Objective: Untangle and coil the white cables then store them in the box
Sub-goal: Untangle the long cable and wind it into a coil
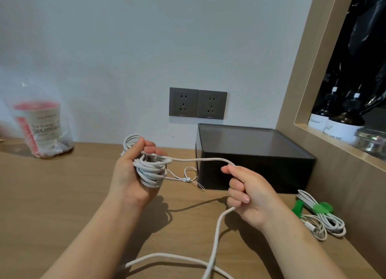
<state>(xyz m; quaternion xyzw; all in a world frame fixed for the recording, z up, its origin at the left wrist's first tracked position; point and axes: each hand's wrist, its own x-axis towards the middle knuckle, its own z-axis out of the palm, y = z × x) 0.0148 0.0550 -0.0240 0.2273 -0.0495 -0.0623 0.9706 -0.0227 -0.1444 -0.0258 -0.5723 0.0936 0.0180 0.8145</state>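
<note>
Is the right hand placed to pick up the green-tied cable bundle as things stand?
Probably, once freed. The green-tied cable bundle lies on the desk just right of the right hand with nothing between, but that hand grips the white cable.

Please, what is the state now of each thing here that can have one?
thick white cable: partly coiled, the rest loose
left hand: grips the coil
right hand: holds the loose run
black box: lid on, shut
second white cable: coiled, bound with a green tie, outside the box
thin cord: loose, beside the box
wall sockets: nothing plugged in
</note>
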